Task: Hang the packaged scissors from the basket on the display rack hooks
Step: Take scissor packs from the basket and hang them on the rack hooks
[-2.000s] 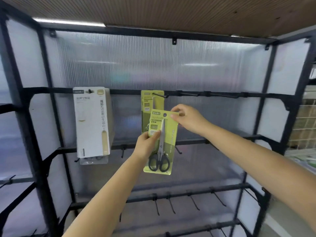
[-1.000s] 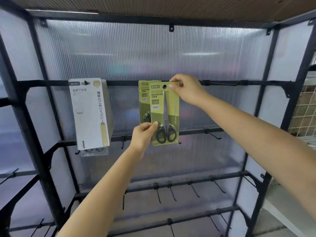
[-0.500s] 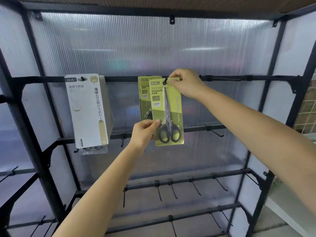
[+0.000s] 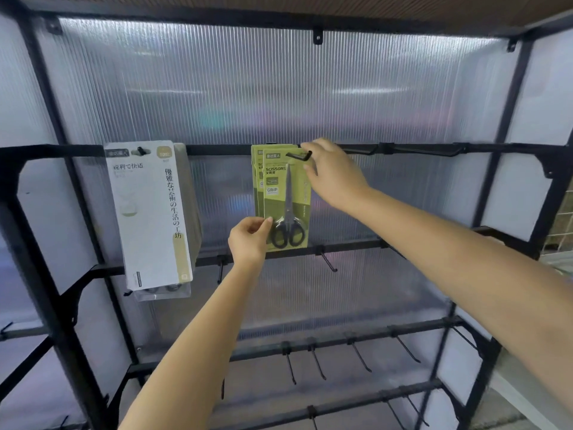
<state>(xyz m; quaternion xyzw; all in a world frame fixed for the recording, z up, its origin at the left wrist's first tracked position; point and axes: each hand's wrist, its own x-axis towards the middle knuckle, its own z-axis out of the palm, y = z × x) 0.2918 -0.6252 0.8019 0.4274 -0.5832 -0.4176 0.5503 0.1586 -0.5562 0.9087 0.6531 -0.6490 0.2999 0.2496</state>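
The step in hand is seating a pack on its hook. The front packaged scissors (image 4: 286, 201) hangs on a black hook (image 4: 299, 156) of the top rail (image 4: 418, 148), its hanging hole threaded over the hook's shaft, with at least 1 more green pack (image 4: 256, 181) directly behind it on the same hook. The left hand (image 4: 249, 238) has its grip pinched on the pack's lower left corner, steadying it. The right hand (image 4: 335, 173) is at the pack's top right corner beside the hook's upturned tip, fingers relaxed; whether it touches the card I cannot tell.

By my judgement, the next move calls for sliding the pack back along the hook, releasing both hands and returning to the basket, which is out of view.

To the left on the same rail hangs a tall white package (image 4: 148, 212). The lower rails carry bare hooks (image 4: 328, 262). Nothing blocks the hook; the pack behind limits how far back this 1 slides.
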